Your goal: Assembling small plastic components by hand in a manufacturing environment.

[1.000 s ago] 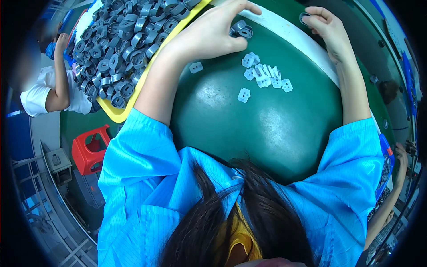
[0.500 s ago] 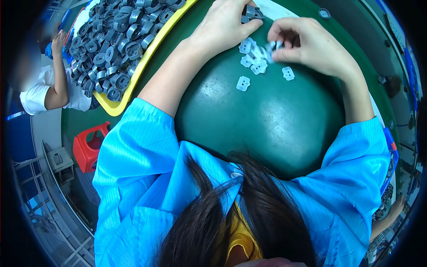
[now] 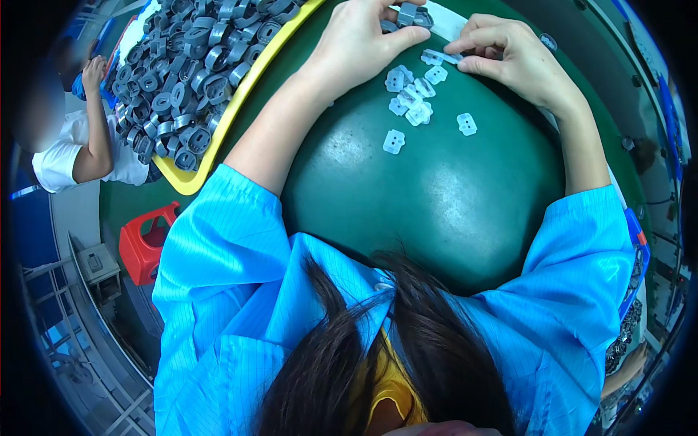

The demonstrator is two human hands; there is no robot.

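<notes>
At the top of the head view, my left hand (image 3: 363,36) is closed around grey plastic housings (image 3: 416,16), one seen above the thumb; the fingertips are partly hidden. To its right, my right hand (image 3: 509,54) pinches a small translucent plastic piece (image 3: 451,57) between thumb and forefinger, held edge-on. Just below lies a loose pile of similar translucent pieces (image 3: 418,114), flat, with small dark holes. One single piece (image 3: 393,142) lies apart toward me, and another piece (image 3: 466,124) sits to the right of the pile.
A yellow tray (image 3: 190,182) heaped with grey plastic housings (image 3: 193,80) stands at the left of the green table (image 3: 436,211). A red stool (image 3: 142,243) is on the floor at left. Another person's arm (image 3: 93,109) shows beyond the tray. A round clear item (image 3: 548,42) lies far right.
My right hand has moved up and away from the pile, toward the left hand, with a translucent piece in its pinch. The pile has spread, with loose pieces nearer the right fingertips.
</notes>
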